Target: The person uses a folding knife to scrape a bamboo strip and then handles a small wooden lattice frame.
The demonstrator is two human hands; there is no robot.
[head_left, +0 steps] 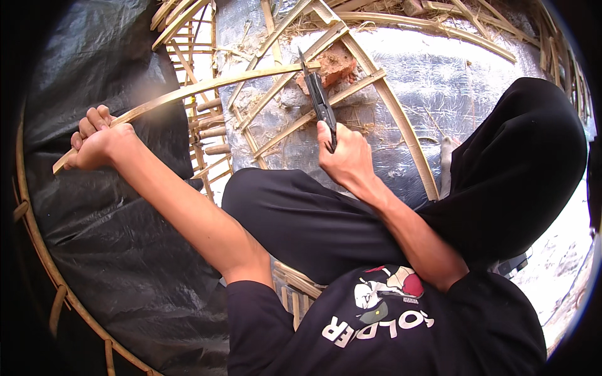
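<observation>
My left hand [100,139], stretched out to the left, is closed round the near end of a long, pale bamboo strip [200,89]. The strip slants up to the right, and its far end lies over a reddish broken brick [337,67]. In my right hand [348,156] I grip a black-handled knife [320,97], its narrow dark blade pointing up and away. The blade crosses the strip close to its far end, above the brick; whether it cuts in cannot be made out.
Bamboo slats [392,116] lie crossed on a shiny silver sheet [411,69] around the brick. Black plastic sheeting [125,238] covers the left side, edged by a curved pole [47,263]. My bent legs [520,169] in black trousers border the work spot.
</observation>
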